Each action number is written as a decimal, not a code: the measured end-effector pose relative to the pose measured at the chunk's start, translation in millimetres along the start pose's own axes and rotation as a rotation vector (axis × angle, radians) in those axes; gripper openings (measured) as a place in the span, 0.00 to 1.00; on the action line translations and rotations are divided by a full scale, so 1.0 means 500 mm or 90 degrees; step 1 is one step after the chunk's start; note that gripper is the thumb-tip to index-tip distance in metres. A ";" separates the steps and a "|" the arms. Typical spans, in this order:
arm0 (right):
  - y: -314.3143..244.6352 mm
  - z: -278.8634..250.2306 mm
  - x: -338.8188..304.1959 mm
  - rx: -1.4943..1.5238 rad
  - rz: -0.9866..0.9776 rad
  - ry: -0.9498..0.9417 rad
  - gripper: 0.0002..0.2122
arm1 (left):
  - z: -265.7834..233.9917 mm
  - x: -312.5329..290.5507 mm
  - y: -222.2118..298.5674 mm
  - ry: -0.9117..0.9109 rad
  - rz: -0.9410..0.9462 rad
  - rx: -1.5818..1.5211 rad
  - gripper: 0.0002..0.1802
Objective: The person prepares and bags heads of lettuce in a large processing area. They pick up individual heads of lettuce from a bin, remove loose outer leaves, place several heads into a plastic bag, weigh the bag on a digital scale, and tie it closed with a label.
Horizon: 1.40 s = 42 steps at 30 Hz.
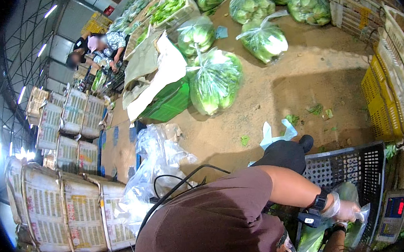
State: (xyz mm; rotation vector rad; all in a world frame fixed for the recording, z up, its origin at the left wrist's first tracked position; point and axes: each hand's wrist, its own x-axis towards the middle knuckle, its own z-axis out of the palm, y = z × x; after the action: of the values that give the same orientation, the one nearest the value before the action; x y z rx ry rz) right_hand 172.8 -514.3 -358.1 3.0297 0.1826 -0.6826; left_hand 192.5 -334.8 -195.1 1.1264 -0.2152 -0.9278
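A clear plastic bag of leafy greens point(313, 239) lies in a black perforated crate point(324, 168) at the lower right. My left hand point(345, 209), in a thin clear glove, is closed on the gathered top of this bag. Just below it, my right hand point(341, 224) comes up from the lower edge and meets the left one at the bag. Its fingers are mostly hidden behind the left hand. A dark strap sits around each wrist.
A digital scale display point(393, 209) stands right of the crate, below yellow crates point(379, 94). Tied bags of greens point(216, 83) rest on the dirt floor. Crumpled plastic bags point(153, 155) lie left of me, beside stacked pale crates point(82, 210). Two people point(106, 45) work far left.
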 end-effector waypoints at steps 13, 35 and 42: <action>0.003 -0.052 -0.158 0.213 -0.008 0.291 0.21 | -0.001 -0.031 0.025 0.150 0.088 0.243 0.16; -0.036 -0.095 -0.454 0.728 0.064 0.300 0.16 | -0.087 -0.634 0.045 0.712 0.020 0.916 0.47; -0.018 -0.061 -0.467 0.701 0.079 0.264 0.15 | -0.061 -0.619 0.037 0.705 0.016 0.993 0.47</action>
State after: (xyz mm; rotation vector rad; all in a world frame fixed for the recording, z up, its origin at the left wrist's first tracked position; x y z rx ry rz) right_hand -24.6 -528.9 -230.2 4.1294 -0.5691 -0.1010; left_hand 27.3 -87.2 -103.8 2.8630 0.0183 0.2102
